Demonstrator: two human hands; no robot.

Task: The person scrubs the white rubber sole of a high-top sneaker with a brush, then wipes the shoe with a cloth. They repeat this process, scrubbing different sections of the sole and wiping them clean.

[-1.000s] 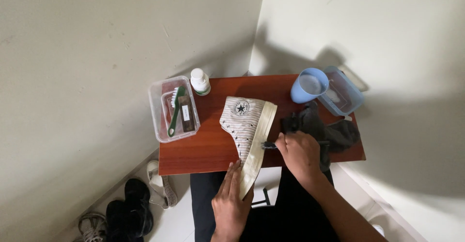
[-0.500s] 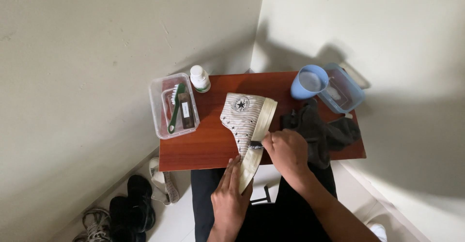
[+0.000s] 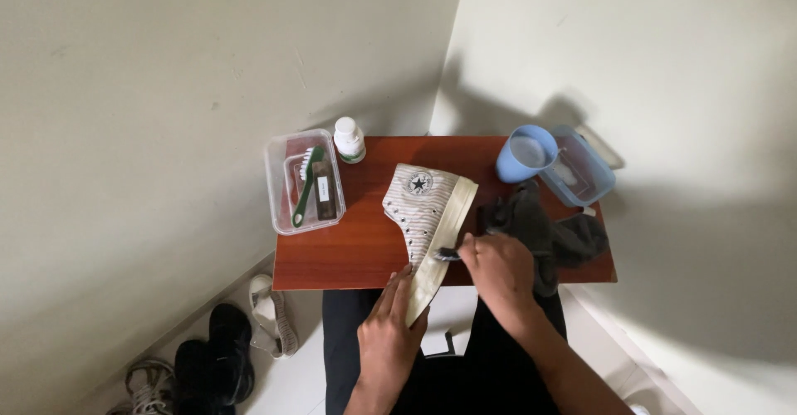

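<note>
Lying on its side across the middle of the small reddish-brown wooden table (image 3: 349, 253): one cream striped canvas high-top sneaker (image 3: 423, 207), pale rubber sole turned toward the person's right, toe end overhanging the near table edge. Left hand (image 3: 390, 332): flat against the sneaker's toe end, fingers extended along the upper, steadying it without closing around it. Right hand (image 3: 496, 270): curled narrowly around a small dark brush (image 3: 448, 255), whose tip touches the sole's rubber edge; most of the brush is hidden by the fingers. Just beyond the right hand: one crumpled dark grey cloth (image 3: 552, 232), lying on the table's right part. Far right corner: one light blue plastic cup (image 3: 525, 153), standing just beside a translucent blue rectangular plastic tub (image 3: 581, 170). Far left side: one clear rectangular plastic container (image 3: 281, 184), holding a green-handled brush with white bristles (image 3: 305, 184) and a dark flat item too small to identify. Next to the container, at the far edge: one white plastic bottle with a white cap (image 3: 349, 139), upright. On the floor below the table's left side: assorted shoes (image 3: 216, 353), dark and pale, near the wall.
</note>
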